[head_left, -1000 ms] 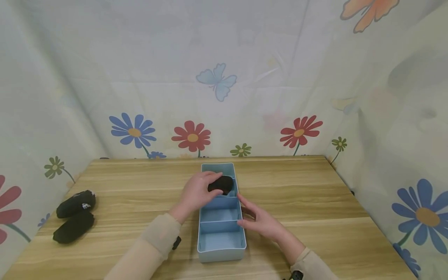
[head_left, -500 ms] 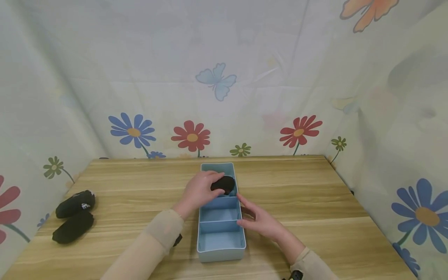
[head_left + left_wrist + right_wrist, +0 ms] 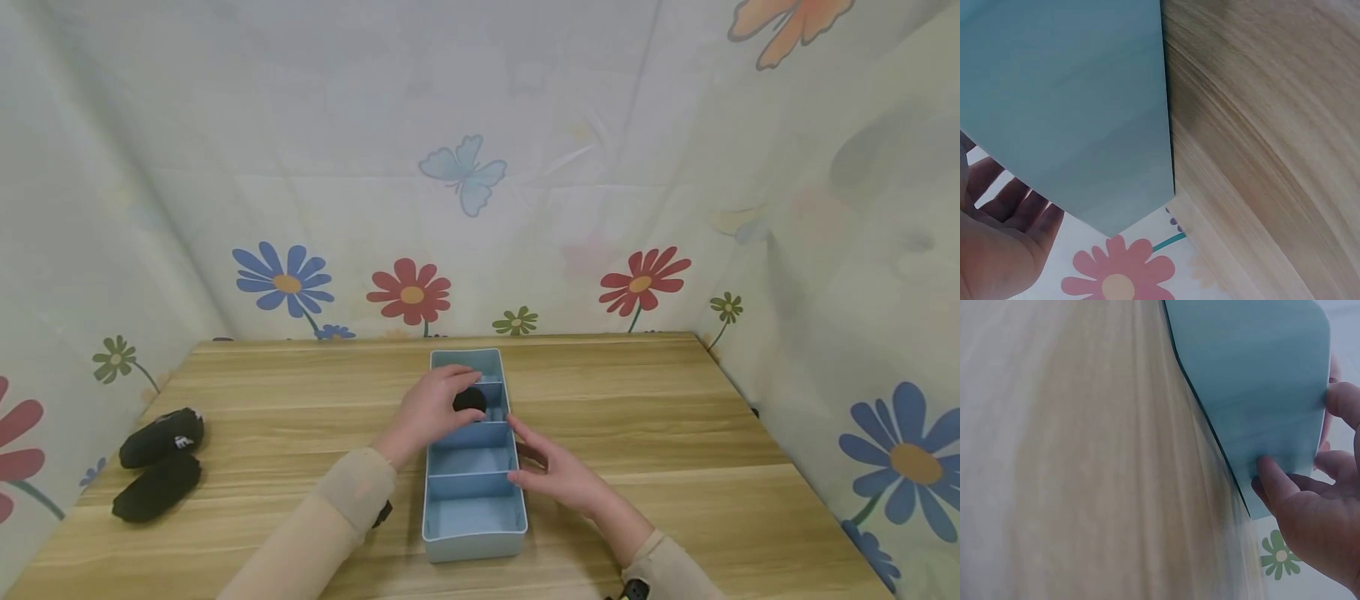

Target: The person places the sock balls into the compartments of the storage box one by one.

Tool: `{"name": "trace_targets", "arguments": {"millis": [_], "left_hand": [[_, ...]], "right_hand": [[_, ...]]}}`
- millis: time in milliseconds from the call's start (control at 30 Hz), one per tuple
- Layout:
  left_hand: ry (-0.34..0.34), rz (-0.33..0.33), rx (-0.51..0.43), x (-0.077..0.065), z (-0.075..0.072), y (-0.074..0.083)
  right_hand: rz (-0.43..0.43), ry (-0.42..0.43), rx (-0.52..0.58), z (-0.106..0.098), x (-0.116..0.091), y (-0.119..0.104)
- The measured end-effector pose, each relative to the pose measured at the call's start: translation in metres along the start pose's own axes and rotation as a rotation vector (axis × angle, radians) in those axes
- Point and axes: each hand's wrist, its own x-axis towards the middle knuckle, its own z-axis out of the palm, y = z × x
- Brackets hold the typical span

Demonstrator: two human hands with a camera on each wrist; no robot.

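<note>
A long light-blue divided box [image 3: 474, 546] stands on the table with its compartments in a row. My left hand [image 3: 431, 408] reaches over its left side into the second compartment from the far end. Between thumb and fingers it holds a black rolled bundle [image 3: 470, 402], perhaps a sock, partly hidden by the hand. My right hand [image 3: 558, 475] rests against the box's right side, its fingertips touching the outer wall and rim. In the right wrist view, extended fingers [image 3: 1279, 481] meet that blue wall. The left wrist view shows the left hand's curled fingers beyond the box wall.
Two more black rolled bundles [image 3: 161, 437] [image 3: 157, 487] lie side by side at the table's left, the farther one bearing white lettering. The wood-grain table [image 3: 637, 400] ends at a flowered cloth [image 3: 562, 292] behind and at both sides.
The black bundle in my left hand has shifted left and turned within the compartment, so less of it shows. The right hand and the box have stayed put.
</note>
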Motion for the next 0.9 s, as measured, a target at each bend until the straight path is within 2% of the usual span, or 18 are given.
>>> {"name": "trace_targets", "arguments": {"millis": [433,667,900], "left_hand": [[0.075,-0.031,-0.062,-0.015,-0.008,-0.005],[0.103,-0.097,-0.095,-0.028,-0.015,-0.008],[0.139,-0.134,-0.156,-0.041,-0.02,-0.02]], "right_hand": [[-0.02,-0.003,0.014,0.002,0.001,-0.001],[-0.018,0.005,0.016,0.002,0.0,-0.001],[-0.021,0.004,0.012,0.003,0.001,0.0]]}}
